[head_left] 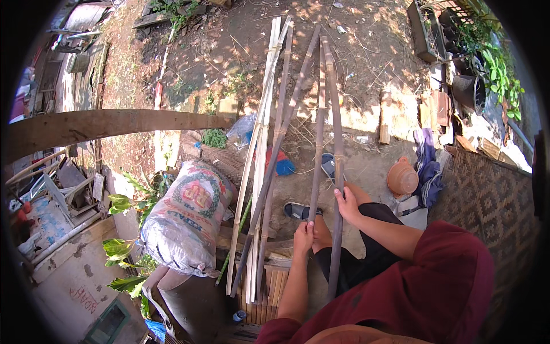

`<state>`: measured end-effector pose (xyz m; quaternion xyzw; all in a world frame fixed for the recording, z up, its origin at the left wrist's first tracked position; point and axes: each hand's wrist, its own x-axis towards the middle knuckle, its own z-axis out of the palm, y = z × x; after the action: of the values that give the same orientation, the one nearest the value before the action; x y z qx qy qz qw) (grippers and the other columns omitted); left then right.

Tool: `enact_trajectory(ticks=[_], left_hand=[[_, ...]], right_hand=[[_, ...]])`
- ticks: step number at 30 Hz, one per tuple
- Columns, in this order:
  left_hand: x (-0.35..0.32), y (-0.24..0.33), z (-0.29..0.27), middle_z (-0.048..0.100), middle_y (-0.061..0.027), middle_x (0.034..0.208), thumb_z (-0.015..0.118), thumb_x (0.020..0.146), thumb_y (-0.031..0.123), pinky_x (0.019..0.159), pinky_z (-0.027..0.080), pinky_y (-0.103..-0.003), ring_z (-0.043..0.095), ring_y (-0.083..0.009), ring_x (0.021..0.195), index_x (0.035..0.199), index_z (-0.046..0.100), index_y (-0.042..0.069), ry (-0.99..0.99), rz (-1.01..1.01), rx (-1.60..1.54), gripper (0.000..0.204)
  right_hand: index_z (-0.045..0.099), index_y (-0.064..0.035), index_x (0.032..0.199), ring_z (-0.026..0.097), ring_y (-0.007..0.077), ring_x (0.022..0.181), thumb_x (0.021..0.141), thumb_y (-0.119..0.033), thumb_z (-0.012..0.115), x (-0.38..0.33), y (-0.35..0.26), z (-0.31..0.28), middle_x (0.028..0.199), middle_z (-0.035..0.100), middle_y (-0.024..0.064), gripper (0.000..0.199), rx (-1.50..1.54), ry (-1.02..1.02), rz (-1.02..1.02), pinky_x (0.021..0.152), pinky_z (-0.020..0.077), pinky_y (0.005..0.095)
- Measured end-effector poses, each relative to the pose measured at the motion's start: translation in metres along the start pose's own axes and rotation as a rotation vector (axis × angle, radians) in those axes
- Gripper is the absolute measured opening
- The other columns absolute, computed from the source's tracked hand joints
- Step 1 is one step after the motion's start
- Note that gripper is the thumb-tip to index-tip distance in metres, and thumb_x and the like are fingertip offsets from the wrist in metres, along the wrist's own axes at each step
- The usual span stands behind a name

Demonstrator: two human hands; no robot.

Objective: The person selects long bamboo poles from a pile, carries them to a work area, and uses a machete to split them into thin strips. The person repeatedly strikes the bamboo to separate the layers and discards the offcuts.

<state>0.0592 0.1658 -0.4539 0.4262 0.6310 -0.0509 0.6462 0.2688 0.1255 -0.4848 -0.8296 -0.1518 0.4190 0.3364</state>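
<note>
My left hand is closed around the near end of a long brown bamboo strip. Another dark bamboo strip runs through my right hand, which grips it partway along, so its lower end reaches back beside my leg. Both strips point away from me and come close together at their far ends. To the left lean several more strips: pale split ones and darker ones, crossing each other, their near ends over a slatted bamboo bench.
A stuffed printed sack stands left of the strips, with a thin green stick between. A wooden post cuts across the left. On the right are an orange-brown pot, a purple cloth and a woven panel.
</note>
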Motion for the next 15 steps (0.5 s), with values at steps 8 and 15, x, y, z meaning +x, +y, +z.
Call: enact_trajectory(ticks=[8, 15], left_hand=[[-0.006, 0.037, -0.017, 0.061, -0.0029, 0.069, 0.051, 0.105, 0.04, 0.045, 0.043, -0.025, 0.054, -0.0097, 0.053, 0.094, 0.062, 0.006, -0.171, -0.236, -0.284, 0.038], [-0.009, 0.057, -0.027, 0.06, -0.0036, 0.072, 0.054, 0.102, 0.044, 0.048, 0.044, -0.027, 0.055, -0.012, 0.056, 0.095, 0.062, 0.006, -0.103, -0.255, -0.105, 0.04]], right_hand=[[0.05, -0.0032, 0.101, 0.055, 0.0193, 0.059, 0.104, -0.044, 0.05, 0.031, -0.039, -0.017, 0.077, 0.052, 0.0073, 0.041, 0.374, 0.031, 0.295, 0.043, 0.0497, 0.0375], [0.052, -0.0019, 0.102, 0.059, 0.0234, 0.06, 0.104, -0.041, 0.052, 0.055, -0.023, -0.011, 0.076, 0.055, 0.0113, 0.039, 0.264, 0.075, 0.228, 0.05, 0.0487, 0.0393]])
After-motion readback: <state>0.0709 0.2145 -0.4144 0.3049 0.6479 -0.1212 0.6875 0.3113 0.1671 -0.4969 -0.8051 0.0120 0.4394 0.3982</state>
